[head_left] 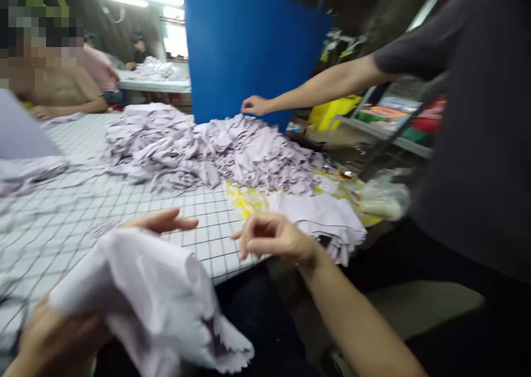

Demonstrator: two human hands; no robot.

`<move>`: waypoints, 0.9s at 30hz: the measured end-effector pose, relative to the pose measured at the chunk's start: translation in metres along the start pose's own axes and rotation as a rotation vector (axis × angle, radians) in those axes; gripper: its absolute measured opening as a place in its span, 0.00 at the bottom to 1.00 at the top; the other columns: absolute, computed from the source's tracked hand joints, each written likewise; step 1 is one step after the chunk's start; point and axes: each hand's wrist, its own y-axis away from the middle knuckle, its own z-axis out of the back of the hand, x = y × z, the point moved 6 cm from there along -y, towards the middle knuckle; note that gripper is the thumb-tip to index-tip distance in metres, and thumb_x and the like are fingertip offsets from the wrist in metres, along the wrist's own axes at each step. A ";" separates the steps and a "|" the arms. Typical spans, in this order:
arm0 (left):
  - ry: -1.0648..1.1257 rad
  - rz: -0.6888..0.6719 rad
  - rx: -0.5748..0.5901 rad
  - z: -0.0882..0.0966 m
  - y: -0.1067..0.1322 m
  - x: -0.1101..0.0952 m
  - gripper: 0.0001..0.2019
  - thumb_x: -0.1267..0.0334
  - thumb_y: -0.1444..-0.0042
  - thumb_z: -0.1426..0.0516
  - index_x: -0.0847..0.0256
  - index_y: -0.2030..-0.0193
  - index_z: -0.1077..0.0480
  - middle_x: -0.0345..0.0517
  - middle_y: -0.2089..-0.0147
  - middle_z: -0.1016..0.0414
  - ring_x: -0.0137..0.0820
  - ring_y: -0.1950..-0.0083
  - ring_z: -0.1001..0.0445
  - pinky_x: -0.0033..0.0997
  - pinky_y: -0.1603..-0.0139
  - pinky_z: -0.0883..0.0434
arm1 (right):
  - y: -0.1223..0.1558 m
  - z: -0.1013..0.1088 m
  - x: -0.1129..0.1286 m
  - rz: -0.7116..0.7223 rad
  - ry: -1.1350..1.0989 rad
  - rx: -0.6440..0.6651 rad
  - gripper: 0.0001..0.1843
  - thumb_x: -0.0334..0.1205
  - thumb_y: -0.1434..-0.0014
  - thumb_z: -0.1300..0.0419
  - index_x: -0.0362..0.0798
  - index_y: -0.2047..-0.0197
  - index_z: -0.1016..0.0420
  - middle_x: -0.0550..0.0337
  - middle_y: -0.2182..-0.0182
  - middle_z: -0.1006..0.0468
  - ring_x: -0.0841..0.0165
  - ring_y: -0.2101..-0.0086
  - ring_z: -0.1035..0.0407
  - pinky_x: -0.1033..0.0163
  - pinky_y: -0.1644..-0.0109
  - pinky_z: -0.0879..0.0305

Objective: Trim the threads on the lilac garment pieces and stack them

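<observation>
My left hand (62,332) grips a thick bunch of pale lilac fabric pieces (153,294) low at the front of the table; its fingers wrap round the bunch and one finger sticks out past it. My right hand (276,237) hovers just right of the bunch, above the table's near edge, fingers loosely curled with nothing in them. A small flat stack of the same cloth (321,219) lies just beyond my right hand.
A big heap of lilac cloth pieces (199,150) covers the middle of the grid-patterned table (199,211). A person in a dark shirt stands at the right, hand (254,106) reaching onto the heap. A blue board (249,50) stands behind. Other people sit at far left.
</observation>
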 end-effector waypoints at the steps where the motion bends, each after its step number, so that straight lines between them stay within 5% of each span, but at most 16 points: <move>1: 0.078 0.059 -0.047 0.003 -0.002 0.009 0.25 0.52 0.44 0.37 0.50 0.40 0.29 0.50 0.43 0.24 0.41 0.60 0.21 0.36 0.66 0.21 | -0.009 0.011 0.002 0.015 0.016 -0.067 0.12 0.46 0.43 0.31 0.48 0.68 0.27 0.63 0.74 0.22 0.69 0.69 0.26 0.55 0.49 0.31; 3: 0.314 0.139 -0.169 0.007 -0.008 0.033 0.25 0.51 0.42 0.40 0.53 0.39 0.30 0.51 0.42 0.24 0.41 0.59 0.20 0.37 0.64 0.21 | -0.035 0.027 -0.003 0.054 0.088 -0.176 0.11 0.45 0.42 0.33 0.49 0.68 0.28 0.64 0.73 0.23 0.69 0.67 0.27 0.55 0.49 0.31; 5: 0.541 0.176 -0.283 0.010 -0.013 0.057 0.22 0.51 0.37 0.47 0.58 0.40 0.31 0.53 0.40 0.25 0.40 0.55 0.21 0.39 0.55 0.21 | -0.063 0.019 -0.025 0.045 0.184 -0.170 0.11 0.45 0.44 0.31 0.50 0.63 0.27 0.61 0.66 0.22 0.66 0.60 0.26 0.54 0.46 0.33; 9: 0.718 0.251 -0.295 0.013 -0.006 0.069 0.20 0.55 0.35 0.49 0.60 0.40 0.31 0.54 0.36 0.29 0.41 0.47 0.22 0.45 0.48 0.23 | -0.081 -0.055 -0.106 -0.177 0.253 0.179 0.37 0.41 0.55 0.26 0.55 0.42 0.31 0.57 0.46 0.25 0.60 0.44 0.32 0.50 0.37 0.38; 11: 0.723 0.243 -0.311 0.019 -0.001 0.058 0.20 0.55 0.34 0.50 0.60 0.41 0.30 0.54 0.37 0.28 0.43 0.46 0.23 0.46 0.48 0.23 | -0.074 -0.077 -0.131 -0.236 0.187 0.245 0.28 0.39 0.51 0.31 0.53 0.45 0.28 0.57 0.49 0.23 0.60 0.48 0.29 0.51 0.41 0.35; 13: 0.716 0.224 -0.371 0.030 -0.002 0.053 0.20 0.54 0.34 0.51 0.60 0.42 0.30 0.53 0.37 0.28 0.43 0.44 0.24 0.45 0.46 0.23 | -0.069 -0.071 -0.138 -0.278 0.098 0.198 0.16 0.38 0.46 0.37 0.49 0.53 0.25 0.57 0.58 0.20 0.62 0.56 0.25 0.53 0.49 0.29; 15: 0.683 0.229 -0.443 0.040 -0.011 0.066 0.18 0.56 0.36 0.48 0.61 0.44 0.30 0.54 0.39 0.27 0.42 0.44 0.24 0.44 0.45 0.24 | -0.070 -0.039 -0.134 -0.339 0.095 0.069 0.14 0.40 0.45 0.39 0.48 0.54 0.26 0.58 0.64 0.21 0.64 0.64 0.25 0.56 0.59 0.28; 18: 0.449 0.342 -0.514 0.052 -0.023 0.122 0.17 0.62 0.43 0.43 0.64 0.47 0.30 0.55 0.47 0.24 0.40 0.52 0.22 0.42 0.50 0.23 | -0.073 0.030 -0.114 -0.279 0.446 -0.354 0.16 0.40 0.45 0.39 0.49 0.53 0.28 0.57 0.65 0.22 0.62 0.64 0.27 0.55 0.60 0.29; 20: 0.097 0.389 -0.520 0.060 -0.025 0.157 0.17 0.66 0.46 0.42 0.63 0.49 0.30 0.53 0.51 0.23 0.39 0.55 0.23 0.43 0.51 0.24 | -0.070 0.052 -0.100 -0.135 0.755 -0.563 0.14 0.38 0.45 0.40 0.50 0.54 0.28 0.55 0.62 0.23 0.59 0.59 0.29 0.51 0.52 0.31; 22: -0.303 0.301 -0.455 0.063 -0.026 0.173 0.16 0.69 0.46 0.44 0.63 0.50 0.30 0.54 0.51 0.24 0.41 0.52 0.25 0.46 0.46 0.26 | -0.067 0.047 -0.103 -0.050 0.919 -0.519 0.12 0.37 0.43 0.42 0.50 0.55 0.27 0.53 0.59 0.24 0.58 0.56 0.29 0.50 0.48 0.33; 24: -0.651 0.137 -0.355 0.058 -0.028 0.172 0.19 0.72 0.47 0.47 0.64 0.47 0.30 0.57 0.47 0.27 0.44 0.44 0.29 0.48 0.41 0.30 | -0.065 0.031 -0.116 -0.029 0.969 -0.377 0.11 0.38 0.41 0.43 0.51 0.54 0.27 0.53 0.57 0.24 0.59 0.56 0.29 0.52 0.48 0.33; 27: -0.983 -0.013 -0.212 0.049 -0.036 0.163 0.25 0.74 0.50 0.46 0.64 0.42 0.31 0.61 0.40 0.34 0.49 0.39 0.34 0.50 0.40 0.32 | -0.064 0.020 -0.125 -0.015 1.075 -0.329 0.16 0.42 0.42 0.39 0.51 0.50 0.29 0.51 0.53 0.26 0.56 0.52 0.31 0.50 0.47 0.34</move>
